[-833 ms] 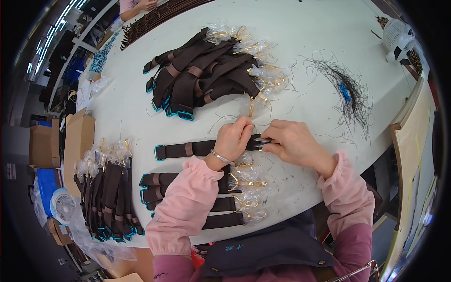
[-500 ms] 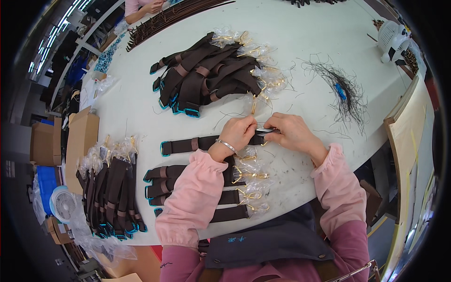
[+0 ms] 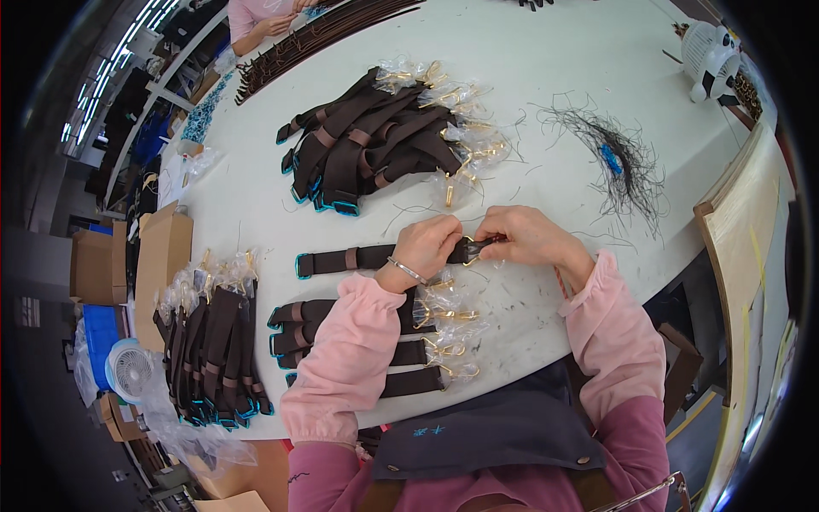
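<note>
A dark brown webbing strap (image 3: 328, 262) lies crosswise before me, with a blue-wrapped buckle (image 3: 303, 265) at its left end and a brown keeper loop on it. My left hand (image 3: 424, 246) is closed in a pinch on the strap near its right end. My right hand (image 3: 529, 239) is closed beside a gold metal ring (image 3: 471, 250) at that end. Between its fingers is a small dark tool, apparently thread snips (image 3: 484, 242), mostly hidden. Below, several similar straps (image 3: 409, 352) lie in a row, their gold hooks (image 3: 456, 316) in clear plastic.
A heap of straps (image 3: 367, 145) lies beyond my hands; another bundle (image 3: 213, 350) hangs at the left table edge. A tangle of dark threads (image 3: 627, 162) is at the right, near a small fan (image 3: 711, 64). Another person's hand (image 3: 277, 24) shows at the far left.
The silver blades seen between my hands have dropped from sight, and a dark piece now shows at my right fingertips. The gold ring is more exposed. The whole view has shifted slightly.
</note>
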`<state>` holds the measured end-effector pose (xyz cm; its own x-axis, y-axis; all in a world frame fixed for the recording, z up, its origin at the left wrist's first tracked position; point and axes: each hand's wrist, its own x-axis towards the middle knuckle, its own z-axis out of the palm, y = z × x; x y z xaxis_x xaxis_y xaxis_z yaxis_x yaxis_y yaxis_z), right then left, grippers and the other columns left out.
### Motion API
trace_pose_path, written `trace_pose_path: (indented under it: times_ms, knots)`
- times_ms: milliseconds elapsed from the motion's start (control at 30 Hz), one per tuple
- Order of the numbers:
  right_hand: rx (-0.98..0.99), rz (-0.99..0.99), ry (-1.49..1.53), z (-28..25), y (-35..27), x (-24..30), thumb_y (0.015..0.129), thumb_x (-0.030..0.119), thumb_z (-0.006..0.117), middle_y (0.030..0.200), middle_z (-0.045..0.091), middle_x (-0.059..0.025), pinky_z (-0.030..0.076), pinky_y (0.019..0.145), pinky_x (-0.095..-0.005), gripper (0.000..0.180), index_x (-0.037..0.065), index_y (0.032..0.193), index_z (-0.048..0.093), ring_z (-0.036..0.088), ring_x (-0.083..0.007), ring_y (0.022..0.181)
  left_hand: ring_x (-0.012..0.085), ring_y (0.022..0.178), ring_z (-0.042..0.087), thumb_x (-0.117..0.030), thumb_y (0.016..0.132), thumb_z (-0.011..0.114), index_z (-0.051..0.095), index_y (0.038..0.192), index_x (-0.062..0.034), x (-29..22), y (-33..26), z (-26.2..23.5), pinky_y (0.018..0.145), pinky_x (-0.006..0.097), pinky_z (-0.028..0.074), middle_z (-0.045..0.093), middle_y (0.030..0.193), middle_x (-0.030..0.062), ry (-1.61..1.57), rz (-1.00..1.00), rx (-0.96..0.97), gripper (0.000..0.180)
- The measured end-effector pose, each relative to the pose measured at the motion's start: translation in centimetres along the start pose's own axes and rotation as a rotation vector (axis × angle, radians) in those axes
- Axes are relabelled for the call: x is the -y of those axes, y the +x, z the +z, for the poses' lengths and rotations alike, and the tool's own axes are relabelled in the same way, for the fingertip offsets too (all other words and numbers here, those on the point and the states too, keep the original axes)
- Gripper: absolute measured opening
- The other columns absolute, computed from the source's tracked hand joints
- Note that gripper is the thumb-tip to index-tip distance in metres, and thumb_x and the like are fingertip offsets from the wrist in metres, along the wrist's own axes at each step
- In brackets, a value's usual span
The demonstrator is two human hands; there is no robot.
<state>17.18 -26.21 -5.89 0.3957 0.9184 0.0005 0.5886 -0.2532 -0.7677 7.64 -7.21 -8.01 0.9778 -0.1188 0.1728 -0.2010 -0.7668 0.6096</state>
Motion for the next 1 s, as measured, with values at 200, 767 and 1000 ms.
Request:
trace_pose_path:
  times_ms: [200, 767, 1000]
  knots:
    - [-0.085, 0.076, -0.068, -0.4, -0.4, 2.0, 0.072, 0.022, 0.068, 0.08, 0.06, -0.0077, 0.045, 0.064, -0.0366, 0.021, 0.005, 0.084, 0.065, 0.059, -0.0259, 0.073, 0.0324, 0.064, 0.056, -0.007, 0.082, 0.056, 0.053, 0.084, -0.0007, 0.9, -0.2, -0.4, 0.058, 0.036, 0.042, 0.057, 0.07, 0.0162, -0.134, -0.059, 0.014, 0.007]
    - [-0.09, 0.175, -0.249, 1.1, 0.7, 2.2, 0.073, 0.02, 0.066, 0.08, 0.061, -0.0076, 0.046, 0.064, -0.0392, 0.017, 0.005, 0.081, 0.063, 0.061, -0.0273, 0.076, 0.0319, 0.066, 0.058, -0.002, 0.08, 0.057, 0.054, 0.092, 0.0006, 0.1, -0.3, -1.2, 0.06, 0.035, 0.045, 0.059, 0.075, 0.0149, -0.25, -0.109, 0.077, 0.012]
    - [-0.097, 0.155, -0.251, 1.3, 0.7, 2.0, 0.073, 0.02, 0.066, 0.081, 0.061, -0.0084, 0.047, 0.065, -0.0393, 0.017, 0.005, 0.081, 0.063, 0.061, -0.0278, 0.076, 0.0243, 0.062, 0.058, -0.005, 0.076, 0.063, 0.057, 0.084, 0.002, 0.6, -0.6, -0.2, 0.057, 0.032, 0.045, 0.06, 0.072, 0.013, -0.108, -0.004, -0.023, 0.012]
